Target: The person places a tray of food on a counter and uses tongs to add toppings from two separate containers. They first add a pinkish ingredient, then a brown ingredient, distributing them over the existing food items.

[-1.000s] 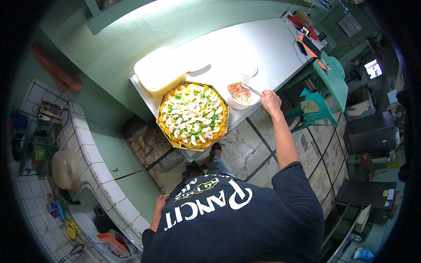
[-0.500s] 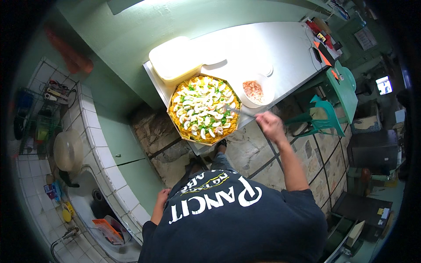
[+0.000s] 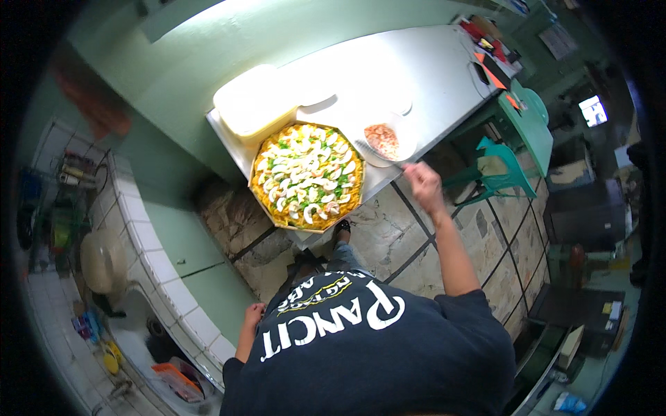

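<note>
Right hand [image 3: 423,186] closed round a thin utensil handle, tip reaching into white bowl [image 3: 390,141] w/ pinkish filling just ahead of it on worktop [image 3: 444,76]. Topped pizza tray [image 3: 307,175] sits left of that hand, touching bowl. Left hand [image 3: 252,316] hangs low by the hip; grip can't tell.

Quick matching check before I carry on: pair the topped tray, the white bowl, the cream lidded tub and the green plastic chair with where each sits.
Things:
1. round tray of noodles with white and green toppings
2. white bowl of pink pieces
3. cream lidded tub
4. green plastic chair

Places:
A. table's back corner, by the wall
B. on the floor past the table
C. table's near edge
D. by the right hand

Pairs: 1-C, 2-D, 3-A, 4-B
</note>
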`<state>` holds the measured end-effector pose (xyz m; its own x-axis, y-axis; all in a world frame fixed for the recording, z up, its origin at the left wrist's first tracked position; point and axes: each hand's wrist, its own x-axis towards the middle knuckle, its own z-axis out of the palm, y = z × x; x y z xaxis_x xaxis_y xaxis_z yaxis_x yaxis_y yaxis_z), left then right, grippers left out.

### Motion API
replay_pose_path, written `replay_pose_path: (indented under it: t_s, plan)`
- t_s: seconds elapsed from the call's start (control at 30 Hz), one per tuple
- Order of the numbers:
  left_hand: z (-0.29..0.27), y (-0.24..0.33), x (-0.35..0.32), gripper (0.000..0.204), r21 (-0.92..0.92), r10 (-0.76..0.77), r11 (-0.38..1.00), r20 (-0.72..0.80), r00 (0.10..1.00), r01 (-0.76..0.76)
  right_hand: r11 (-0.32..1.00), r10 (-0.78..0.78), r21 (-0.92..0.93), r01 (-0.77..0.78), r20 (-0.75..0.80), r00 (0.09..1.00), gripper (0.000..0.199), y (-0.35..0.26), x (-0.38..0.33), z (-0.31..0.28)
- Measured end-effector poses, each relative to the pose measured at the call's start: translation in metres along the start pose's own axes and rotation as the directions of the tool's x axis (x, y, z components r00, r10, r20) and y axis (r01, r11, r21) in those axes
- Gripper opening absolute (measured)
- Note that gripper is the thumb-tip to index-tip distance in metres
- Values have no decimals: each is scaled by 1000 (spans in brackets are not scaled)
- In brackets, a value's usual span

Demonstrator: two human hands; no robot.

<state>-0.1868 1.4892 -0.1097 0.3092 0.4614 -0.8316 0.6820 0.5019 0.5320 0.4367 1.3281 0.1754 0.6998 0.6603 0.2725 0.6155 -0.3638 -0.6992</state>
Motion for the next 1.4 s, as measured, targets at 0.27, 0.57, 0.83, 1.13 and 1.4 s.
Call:
replay_pose_path:
  t_s: [0.27,0.57,0.83,1.13,1.4]
  plan:
    - [7,-11,15,24,184,131,976,-70,989,-116,732,261,-651,-202,-6,965,26,60,65,-25]
    - [7,-17,6,22,119,86,990,-113,990,-72,720,382,-642,-262,51,923,30,77,91,7]
    - [14,-36,2,25,41,114,993,-126,985,-110,943,84,-317,-105,-79,993,19,46,48,-27]
    - [11,-16,9,23,159,140,979,-71,988,-128,866,-252,-425,262,82,964,21,-11,-45,14]
    - [10,32,-15,23,153,54,987,-90,994,-40,833,-280,-430,349,217,935,23,-7,-65,3]
